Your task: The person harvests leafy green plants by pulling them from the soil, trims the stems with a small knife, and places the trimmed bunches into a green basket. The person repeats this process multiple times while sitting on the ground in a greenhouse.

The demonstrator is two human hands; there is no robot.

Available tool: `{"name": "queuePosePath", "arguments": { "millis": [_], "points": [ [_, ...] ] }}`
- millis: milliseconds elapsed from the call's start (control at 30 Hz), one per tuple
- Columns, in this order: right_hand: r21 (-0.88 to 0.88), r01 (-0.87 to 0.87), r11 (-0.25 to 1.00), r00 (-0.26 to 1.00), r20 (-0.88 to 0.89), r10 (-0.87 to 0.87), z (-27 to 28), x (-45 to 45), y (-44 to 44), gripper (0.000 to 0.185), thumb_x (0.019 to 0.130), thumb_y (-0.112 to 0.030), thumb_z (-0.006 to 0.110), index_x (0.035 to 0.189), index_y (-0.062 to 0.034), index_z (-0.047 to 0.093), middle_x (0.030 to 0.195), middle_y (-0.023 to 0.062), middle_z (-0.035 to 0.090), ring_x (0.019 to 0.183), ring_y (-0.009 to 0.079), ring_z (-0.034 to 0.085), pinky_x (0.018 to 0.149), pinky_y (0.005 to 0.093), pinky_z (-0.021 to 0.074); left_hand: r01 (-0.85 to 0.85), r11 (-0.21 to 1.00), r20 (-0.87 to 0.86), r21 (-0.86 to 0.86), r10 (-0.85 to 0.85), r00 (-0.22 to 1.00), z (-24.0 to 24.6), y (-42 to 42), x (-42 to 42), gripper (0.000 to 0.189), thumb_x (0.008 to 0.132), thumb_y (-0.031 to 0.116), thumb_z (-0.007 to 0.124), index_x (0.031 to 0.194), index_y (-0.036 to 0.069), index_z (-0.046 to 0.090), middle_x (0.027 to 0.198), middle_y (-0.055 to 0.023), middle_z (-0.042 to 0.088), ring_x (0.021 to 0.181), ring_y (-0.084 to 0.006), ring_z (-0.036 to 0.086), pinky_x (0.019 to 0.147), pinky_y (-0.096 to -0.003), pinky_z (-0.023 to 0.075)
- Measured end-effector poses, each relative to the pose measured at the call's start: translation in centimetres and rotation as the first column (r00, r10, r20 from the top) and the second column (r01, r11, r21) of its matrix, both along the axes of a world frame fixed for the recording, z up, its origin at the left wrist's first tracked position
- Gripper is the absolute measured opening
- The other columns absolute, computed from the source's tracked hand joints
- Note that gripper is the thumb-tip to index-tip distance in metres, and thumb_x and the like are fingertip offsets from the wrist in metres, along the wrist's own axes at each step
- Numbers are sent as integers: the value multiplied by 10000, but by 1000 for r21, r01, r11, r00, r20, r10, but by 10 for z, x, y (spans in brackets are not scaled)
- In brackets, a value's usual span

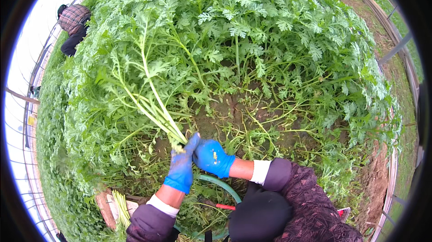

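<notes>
Both my hands wear blue gloves and meet in front of me. My left hand is closed around the lower ends of several pale green stems, whose leafy tops fan out to the upper left. My right hand is bent against the left one at the stem bases; its fingers are hidden, so what it grips cannot be told. Below the hands, a green-rimmed round container holds leafy greens, with a red handle-like piece over it. Tall leafy green plants stand ahead.
A bundle of cut stems lies on a pale surface at the lower left. A person in a plaid top bends among the plants at the upper left. Bare soil shows between low stems. A wooden edge runs along the right.
</notes>
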State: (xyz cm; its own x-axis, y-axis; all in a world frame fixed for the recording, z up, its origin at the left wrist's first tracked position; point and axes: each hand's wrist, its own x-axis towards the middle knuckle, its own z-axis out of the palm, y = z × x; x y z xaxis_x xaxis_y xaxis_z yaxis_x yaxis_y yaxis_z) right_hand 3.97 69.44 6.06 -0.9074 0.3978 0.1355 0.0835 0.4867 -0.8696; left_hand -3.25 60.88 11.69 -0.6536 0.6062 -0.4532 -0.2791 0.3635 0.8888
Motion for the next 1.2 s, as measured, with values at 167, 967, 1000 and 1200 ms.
{"name": "queuePosePath", "arguments": {
  "millis": [167,967,1000,1200],
  "points": [
    [-44,-122,992,992,-30,120,-11,21,27,298,847,-236,610,1042,-12,586,894,211,642,829,407,625,718,485,499,-215,957,145,-193,245,959,-51,44,-30,370,1000,296,480,892,-28,624,883,-158,683,769,-254,655,717,-392,555],
    [58,-77,995,852,522,36,-156,-87,176,431,924,-409,528,1079,-21,635,1097,247,630,1011,409,605,894,464,469,-132,955,243,264,67,968,-7,22,-67,438,1018,421,402,1011,21,581,499,56,236,400,-72,209,421,-252,219],
    [17,4,1000,900,435,-11,-158,-84,175,418,922,-401,542,1043,-15,645,1036,250,645,951,414,619,846,467,479,-132,954,237,269,67,969,-8,20,-68,437,1018,420,401,1011,22,581,498,56,237,400,-71,210,420,-252,220],
    [16,191,982,970,149,-191,-156,-71,161,305,940,-318,566,956,-35,681,899,228,667,818,410,635,696,431,507,-105,947,215,304,39,976,-14,7,-75,440,1012,430,413,1009,27,590,497,56,242,401,-70,211,423,-248,220]
  ]
}}
